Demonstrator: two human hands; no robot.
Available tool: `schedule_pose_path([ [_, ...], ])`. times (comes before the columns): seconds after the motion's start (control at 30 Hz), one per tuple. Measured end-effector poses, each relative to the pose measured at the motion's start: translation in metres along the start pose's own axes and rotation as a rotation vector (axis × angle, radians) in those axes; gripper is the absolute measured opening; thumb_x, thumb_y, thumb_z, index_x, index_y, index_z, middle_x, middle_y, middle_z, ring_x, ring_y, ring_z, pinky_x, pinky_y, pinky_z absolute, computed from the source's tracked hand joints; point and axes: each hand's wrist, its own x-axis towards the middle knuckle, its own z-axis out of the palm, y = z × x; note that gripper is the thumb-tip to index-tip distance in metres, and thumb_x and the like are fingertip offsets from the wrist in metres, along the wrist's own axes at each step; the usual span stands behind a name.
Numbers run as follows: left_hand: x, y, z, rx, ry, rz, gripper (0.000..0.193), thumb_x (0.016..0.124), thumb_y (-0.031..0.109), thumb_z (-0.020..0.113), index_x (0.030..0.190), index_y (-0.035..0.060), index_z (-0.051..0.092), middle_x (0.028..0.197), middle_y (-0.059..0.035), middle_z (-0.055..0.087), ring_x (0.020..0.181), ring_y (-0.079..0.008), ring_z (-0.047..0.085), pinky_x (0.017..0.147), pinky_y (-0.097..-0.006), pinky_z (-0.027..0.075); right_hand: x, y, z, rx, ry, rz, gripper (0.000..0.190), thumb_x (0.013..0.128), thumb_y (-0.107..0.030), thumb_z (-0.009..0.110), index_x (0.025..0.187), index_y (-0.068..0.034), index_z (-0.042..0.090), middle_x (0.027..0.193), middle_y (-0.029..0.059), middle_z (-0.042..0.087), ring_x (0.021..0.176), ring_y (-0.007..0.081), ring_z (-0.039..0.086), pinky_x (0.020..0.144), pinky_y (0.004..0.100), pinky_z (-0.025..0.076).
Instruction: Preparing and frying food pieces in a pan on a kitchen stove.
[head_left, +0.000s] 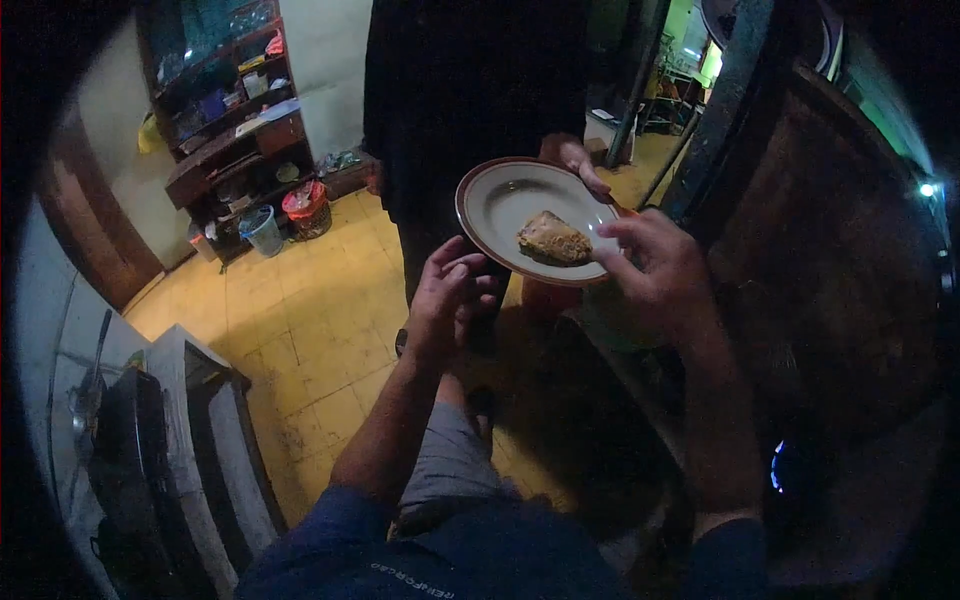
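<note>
A cream plate with a brown rim (491, 185) is in front of me, slightly tilted. On it lies one piece of browned food (553, 238), perhaps fried fish. My right hand (656, 259) is over the plate's right edge, thumb and index fingertips close to the food. Whether they pinch the rim or touch the food is unclear. Just below the plate's left rim, my left hand (454, 292) holds nothing, its fingers loosely curled and apart. Another person's hand (574, 159) grips the far right rim.
The other person in dark clothes (472, 90) stands facing me. A wooden shelf unit (247, 142) with clutter, a red-lined bin (306, 208) and a pale bucket (261, 229) stand by the far wall. A stove-like counter (202, 420) is at left; a dark round-edged surface (832, 262) at right.
</note>
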Motion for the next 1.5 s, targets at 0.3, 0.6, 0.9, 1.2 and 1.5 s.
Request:
schedule_pose_path([
  [0.3,-0.006,0.004,0.037,-0.032,-0.109,0.057,0.064,0.087,0.018,0.059,0.138,0.0059,0.022,0.126,-0.0173,0.044,0.112,-0.0245,0.052,0.093,-0.0389,0.045,0.032,-0.01,0.015,-0.262,-0.24,-0.02,0.047,0.073,-0.036,0.071,0.104,-0.001,0.062,0.094,0.0165,0.063,0.09,0.0291,0.063,0.082,0.0393,0.049],
  [0.6,-0.006,0.012,0.052,-0.096,-0.123,0.02,0.072,0.084,0.018,0.063,0.139,0.0067,0.018,0.127,-0.0196,0.044,0.115,-0.0256,0.049,0.098,-0.0397,0.042,0.047,-0.025,0.016,-0.383,-0.281,-0.048,0.034,0.067,-0.026,0.067,0.09,0.0,0.064,0.087,0.0177,0.063,0.083,0.0292,0.065,0.078,0.0402,0.051],
  [0.9,-0.007,0.016,0.07,-0.087,-0.051,0.006,0.075,0.081,0.019,0.068,0.136,0.0064,0.019,0.124,-0.0186,0.044,0.114,-0.026,0.05,0.097,-0.0394,0.043,0.052,-0.02,0.02,-0.399,-0.276,-0.128,0.029,0.062,-0.023,0.066,0.076,0.001,0.063,0.074,0.0187,0.062,0.073,0.0325,0.065,0.072,0.0427,0.052],
  [1.2,-0.01,0.018,0.081,-0.08,0.001,-0.005,0.069,0.082,0.019,0.067,0.133,0.0054,0.022,0.121,-0.0173,0.045,0.111,-0.0261,0.052,0.094,-0.0397,0.046,0.055,-0.017,0.017,-0.418,-0.326,-0.152,0.029,0.063,-0.025,0.064,0.076,0.001,0.062,0.078,0.0186,0.061,0.078,0.0332,0.063,0.074,0.0431,0.051],
  [1.5,-0.009,0.022,0.079,-0.078,0.009,-0.075,0.072,0.08,0.021,0.068,0.133,0.0075,0.021,0.12,-0.0175,0.044,0.111,-0.0267,0.052,0.094,-0.0406,0.046,0.055,-0.009,0.018,-0.363,-0.317,-0.254,0.03,0.064,-0.023,0.064,0.081,0.001,0.06,0.081,0.0189,0.061,0.079,0.0345,0.062,0.072,0.0445,0.05],
])
